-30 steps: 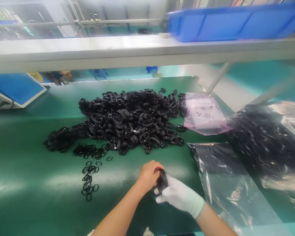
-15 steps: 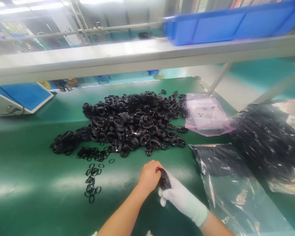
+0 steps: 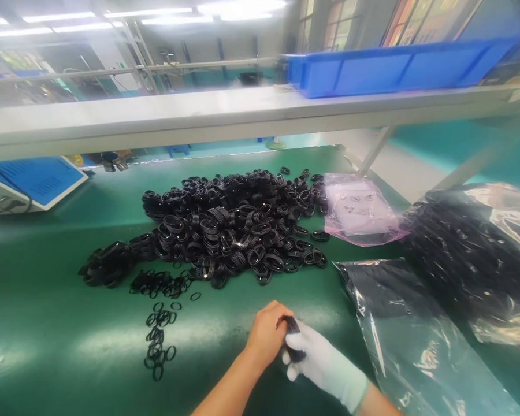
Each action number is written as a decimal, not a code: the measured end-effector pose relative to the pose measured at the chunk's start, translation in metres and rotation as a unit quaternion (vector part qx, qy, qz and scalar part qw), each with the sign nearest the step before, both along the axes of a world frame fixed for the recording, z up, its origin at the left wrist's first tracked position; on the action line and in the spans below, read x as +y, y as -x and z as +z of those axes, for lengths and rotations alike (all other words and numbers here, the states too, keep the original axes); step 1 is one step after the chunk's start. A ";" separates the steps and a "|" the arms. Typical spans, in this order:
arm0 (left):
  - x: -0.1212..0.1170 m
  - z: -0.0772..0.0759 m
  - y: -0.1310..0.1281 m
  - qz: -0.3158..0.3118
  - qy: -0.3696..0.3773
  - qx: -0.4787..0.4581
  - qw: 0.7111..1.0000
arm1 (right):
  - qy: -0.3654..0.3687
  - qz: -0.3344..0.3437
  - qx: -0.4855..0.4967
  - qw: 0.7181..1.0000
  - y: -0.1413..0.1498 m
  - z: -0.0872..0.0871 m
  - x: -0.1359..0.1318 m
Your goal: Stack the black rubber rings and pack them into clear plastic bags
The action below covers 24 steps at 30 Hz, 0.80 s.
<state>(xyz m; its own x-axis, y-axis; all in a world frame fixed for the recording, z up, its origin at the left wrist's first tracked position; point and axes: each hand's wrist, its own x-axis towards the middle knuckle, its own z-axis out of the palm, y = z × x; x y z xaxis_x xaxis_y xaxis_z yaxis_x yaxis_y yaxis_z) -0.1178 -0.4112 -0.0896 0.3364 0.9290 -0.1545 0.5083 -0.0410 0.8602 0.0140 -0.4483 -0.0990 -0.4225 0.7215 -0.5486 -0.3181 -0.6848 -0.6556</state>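
Note:
My right hand [image 3: 312,352], in a white glove, grips a coiled black cable [image 3: 295,353] in front of the big pile. Bare and closed, my left hand [image 3: 266,332] has its fingers curled over the upper end of the same coil; its fingertips are partly hidden. Beyond both hands lies a heap of coiled black cables [image 3: 225,231] on the green work surface [image 3: 91,329]. Small thin black rings [image 3: 156,341] are scattered left of my left hand, with a denser cluster of them against the heap.
To the right lie a clear plastic bag [image 3: 416,335] with black contents, a larger filled bag [image 3: 468,260] and a pinkish bag [image 3: 359,208] with printed symbols. A white shelf [image 3: 177,118] crosses above, carrying a blue bin [image 3: 372,72]. A blue-topped box [image 3: 34,179] stands far left.
The view has tilted up slightly, so the scene sits lower. The coil has turned a little in my hands, and my gloved fingers now cover more of its middle.

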 end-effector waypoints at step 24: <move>-0.016 -0.015 0.001 -0.062 -0.024 0.457 0.887 | -0.234 0.103 -0.584 0.771 -0.013 -0.026 0.020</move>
